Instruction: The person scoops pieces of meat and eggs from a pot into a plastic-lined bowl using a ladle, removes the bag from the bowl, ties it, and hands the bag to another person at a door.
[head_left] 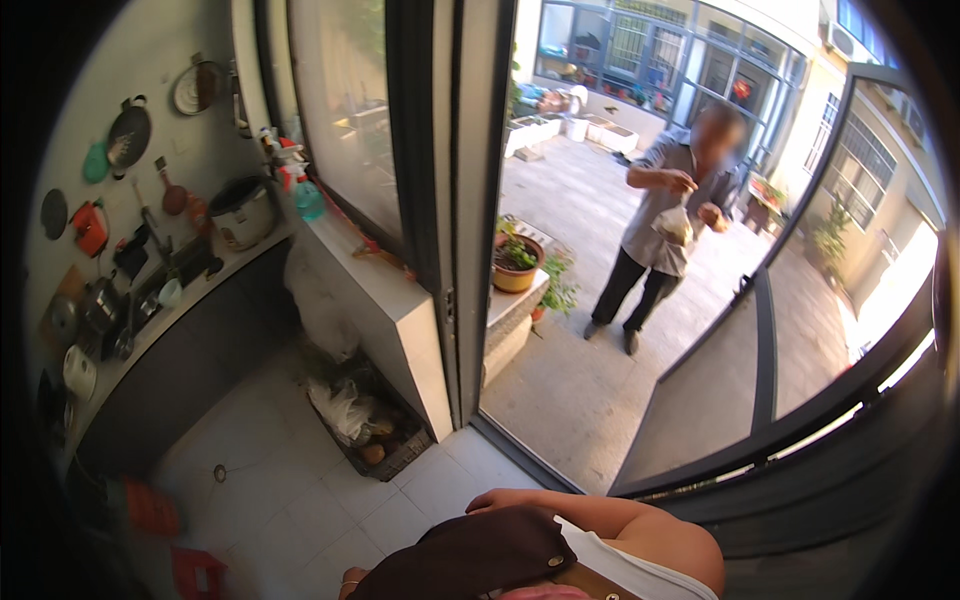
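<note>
The left hand (352,580) rested against a dark brown bag (470,560) at the body, fingers curled on its edge; the right hand was hidden.

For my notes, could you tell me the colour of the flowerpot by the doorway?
Yellow flowerpot, head view.

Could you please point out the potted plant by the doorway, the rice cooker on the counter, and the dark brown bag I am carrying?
potted plant (516,272): head view, on the yellow pot's side.
rice cooker (243,214): head view, on its white body.
dark brown bag (480,560): head view, on the flap's middle.
</note>
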